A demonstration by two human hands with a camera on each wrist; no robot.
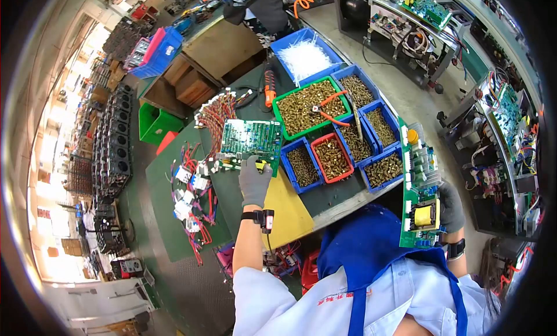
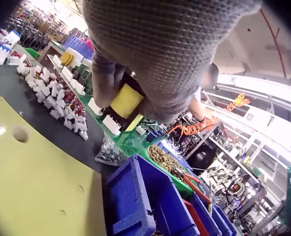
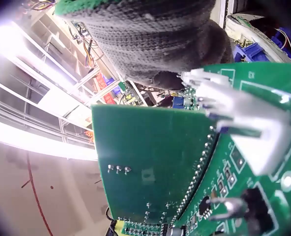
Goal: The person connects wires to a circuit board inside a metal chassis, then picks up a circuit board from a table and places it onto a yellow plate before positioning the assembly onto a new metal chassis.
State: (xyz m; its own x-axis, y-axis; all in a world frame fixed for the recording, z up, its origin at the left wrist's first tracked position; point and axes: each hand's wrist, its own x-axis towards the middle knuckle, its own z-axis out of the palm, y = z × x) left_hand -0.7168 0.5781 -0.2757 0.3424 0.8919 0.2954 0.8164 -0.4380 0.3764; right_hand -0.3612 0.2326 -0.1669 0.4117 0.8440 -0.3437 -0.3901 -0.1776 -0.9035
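Note:
My gloved left hand [image 1: 254,182] pinches a green circuit board [image 1: 249,140] over the table. In the left wrist view, the fingers [image 2: 106,81] straddle the yellow-wrapped transformer [image 2: 126,102] on this board, with white connectors along its edge. At the right, my gloved right hand [image 1: 451,208] grips a second green circuit board [image 1: 409,188] by its side. That board stands nearly upright in the head view and bears a yellow transformer [image 1: 424,215] and metal heat sinks. Close up in the right wrist view are its white connector [image 3: 258,118] and an upright daughter board [image 3: 150,147].
Blue bins [image 1: 301,165], a green bin [image 1: 281,120] and a red bin [image 1: 314,152] hold brass-coloured hardware. Orange-handled pliers [image 1: 332,107] lie across them. Wire bundles [image 1: 194,188] and a yellow sheet [image 1: 290,214] lie on the table, near an orange screwdriver [image 1: 270,86].

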